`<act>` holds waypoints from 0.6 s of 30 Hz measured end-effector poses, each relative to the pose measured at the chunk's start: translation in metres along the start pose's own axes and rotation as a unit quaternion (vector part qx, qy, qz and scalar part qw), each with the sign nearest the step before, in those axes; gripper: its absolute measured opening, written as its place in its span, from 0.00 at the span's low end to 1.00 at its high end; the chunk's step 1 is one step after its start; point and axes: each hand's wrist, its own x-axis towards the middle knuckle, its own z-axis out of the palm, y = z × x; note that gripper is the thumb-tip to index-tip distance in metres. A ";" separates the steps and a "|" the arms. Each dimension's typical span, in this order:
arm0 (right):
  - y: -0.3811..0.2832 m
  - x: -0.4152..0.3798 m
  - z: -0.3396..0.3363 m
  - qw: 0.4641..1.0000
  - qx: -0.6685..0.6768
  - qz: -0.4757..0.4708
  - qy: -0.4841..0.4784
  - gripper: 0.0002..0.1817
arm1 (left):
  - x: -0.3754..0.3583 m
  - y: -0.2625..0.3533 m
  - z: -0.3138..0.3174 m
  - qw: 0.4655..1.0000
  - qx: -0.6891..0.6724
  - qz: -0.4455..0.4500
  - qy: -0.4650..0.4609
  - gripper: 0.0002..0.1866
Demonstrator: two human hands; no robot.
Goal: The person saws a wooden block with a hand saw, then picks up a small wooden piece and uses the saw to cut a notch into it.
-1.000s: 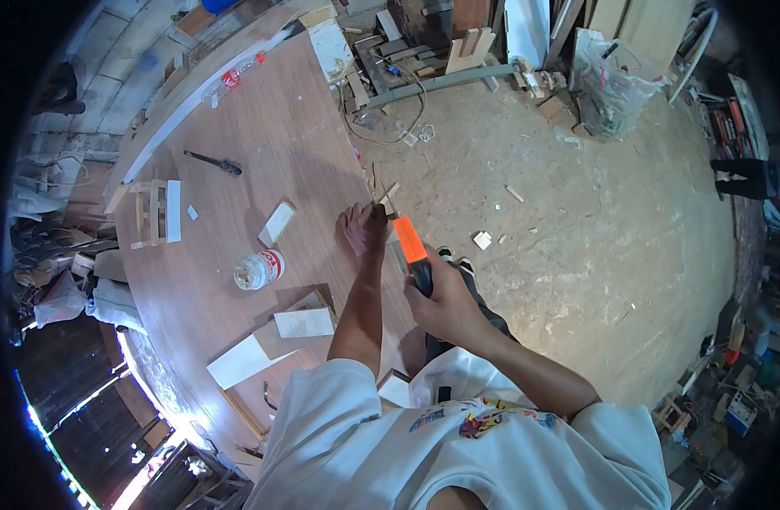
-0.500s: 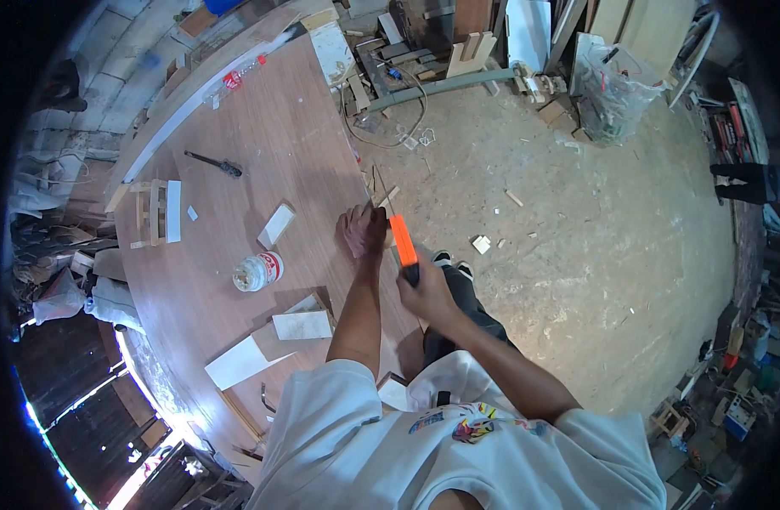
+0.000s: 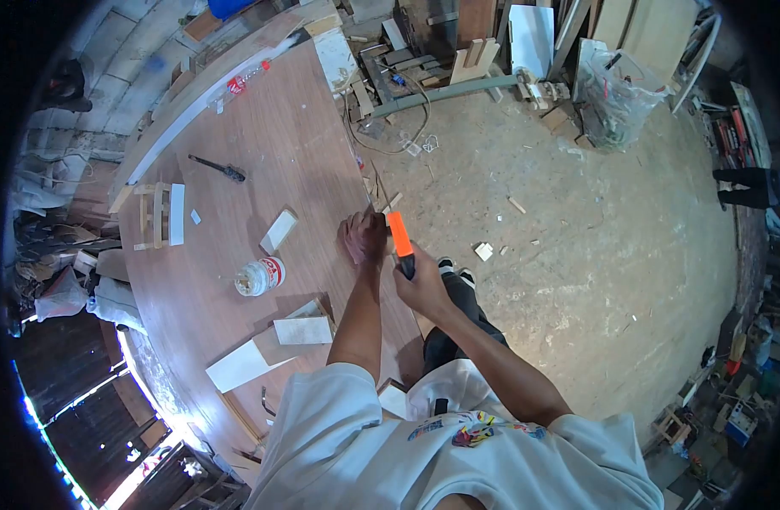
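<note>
My right hand [image 3: 422,282] is wrapped round the black grip of a saw [image 3: 399,235] with an orange handle section. The saw's thin blade points away from me along the table's edge, just right of my left hand. My left hand [image 3: 362,237] bears down at that edge with bent fingers, right beside the saw; what lies under the fingers is hidden, and I cannot tell what it is. A small pale wood strip [image 3: 393,202] shows just past the fingers, close to the blade.
On the wooden table [image 3: 254,153] are a clear jar [image 3: 260,274], white-faced blocks [image 3: 303,330], a white block [image 3: 278,231], a dark screwdriver-like tool [image 3: 217,167], a small wooden frame [image 3: 157,216] and a plastic bottle [image 3: 248,78]. Offcuts [image 3: 484,252] dot the floor. A bag [image 3: 621,98] stands farther off.
My right hand and the saw have shifted slightly forward and left, along the table's edge. My left hand stays in place at the edge.
</note>
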 end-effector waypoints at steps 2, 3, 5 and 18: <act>-0.019 -0.016 -0.004 1.000 -0.004 0.012 -0.004 0.12 | -0.001 -0.003 0.002 1.000 0.006 0.011 0.016 0.07; -0.032 -0.041 -0.009 1.000 0.014 -0.002 0.009 0.12 | -0.001 -0.004 0.002 1.000 0.018 0.003 -0.026 0.06; -0.050 -0.075 -0.023 0.999 0.030 -0.022 0.019 0.12 | 0.001 -0.001 0.001 0.998 0.029 -0.008 -0.060 0.06; -0.062 -0.074 -0.022 0.999 0.047 -0.006 0.004 0.13 | -0.001 -0.003 0.003 1.000 0.013 -0.004 0.003 0.08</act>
